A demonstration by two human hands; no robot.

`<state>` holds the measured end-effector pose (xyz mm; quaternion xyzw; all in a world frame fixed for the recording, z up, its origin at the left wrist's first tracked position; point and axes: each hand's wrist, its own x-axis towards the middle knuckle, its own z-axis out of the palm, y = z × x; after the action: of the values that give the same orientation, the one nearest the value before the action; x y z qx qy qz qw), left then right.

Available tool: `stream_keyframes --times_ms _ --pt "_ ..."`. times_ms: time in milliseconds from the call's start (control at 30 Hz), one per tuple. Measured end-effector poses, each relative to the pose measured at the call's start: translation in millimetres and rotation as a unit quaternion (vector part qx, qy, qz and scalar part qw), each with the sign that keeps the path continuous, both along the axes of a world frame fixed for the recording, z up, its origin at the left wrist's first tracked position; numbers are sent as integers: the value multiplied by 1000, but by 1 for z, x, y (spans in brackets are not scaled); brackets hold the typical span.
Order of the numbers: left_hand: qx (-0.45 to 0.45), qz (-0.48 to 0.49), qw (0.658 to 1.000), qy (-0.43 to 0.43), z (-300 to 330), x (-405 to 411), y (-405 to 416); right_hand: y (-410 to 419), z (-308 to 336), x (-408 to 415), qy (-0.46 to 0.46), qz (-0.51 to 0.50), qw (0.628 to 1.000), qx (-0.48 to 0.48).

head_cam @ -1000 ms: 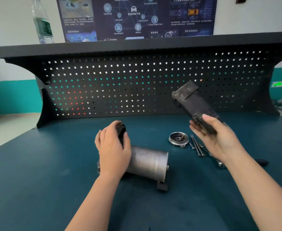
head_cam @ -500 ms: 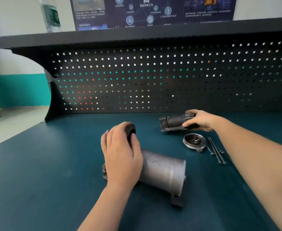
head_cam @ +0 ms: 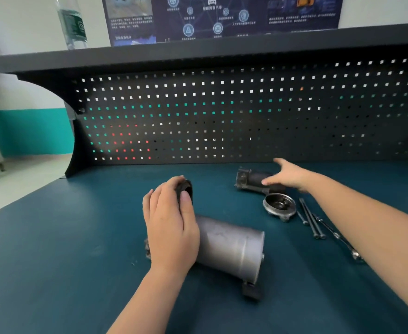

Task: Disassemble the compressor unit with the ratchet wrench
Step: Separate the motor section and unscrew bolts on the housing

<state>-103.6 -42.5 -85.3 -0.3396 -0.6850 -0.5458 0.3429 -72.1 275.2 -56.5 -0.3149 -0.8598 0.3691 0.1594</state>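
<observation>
Your left hand (head_cam: 171, 227) grips the compressor cylinder (head_cam: 229, 247) lying across the bench (head_cam: 53, 261), open end rightward. Your right hand (head_cam: 289, 175), fingers spread and empty, hovers above the ratchet wrench (head_cam: 338, 237), nearer it.

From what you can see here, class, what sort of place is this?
Probably a training workshop: a workbench backed by a pegboard, a technical poster above, and a compressor cylinder with loose bolts lying on the bench.
</observation>
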Motion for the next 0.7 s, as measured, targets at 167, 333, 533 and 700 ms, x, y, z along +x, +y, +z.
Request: stream_keyframes --times_ms 167,333,533,700 --pt "9 -20 1000 -2 3 -5 -2 -126 2 55 206 43 977 -36" --pt "126 -53 980 -142 6 -14 -17 -207 -31 103 72 81 992 65" --pt "-32 -230 906 -353 6 -35 -44 -207 -32 99 11 96 982 160" --pt "-122 -240 921 -281 7 -43 -48 -179 -27 94 25 119 988 92"
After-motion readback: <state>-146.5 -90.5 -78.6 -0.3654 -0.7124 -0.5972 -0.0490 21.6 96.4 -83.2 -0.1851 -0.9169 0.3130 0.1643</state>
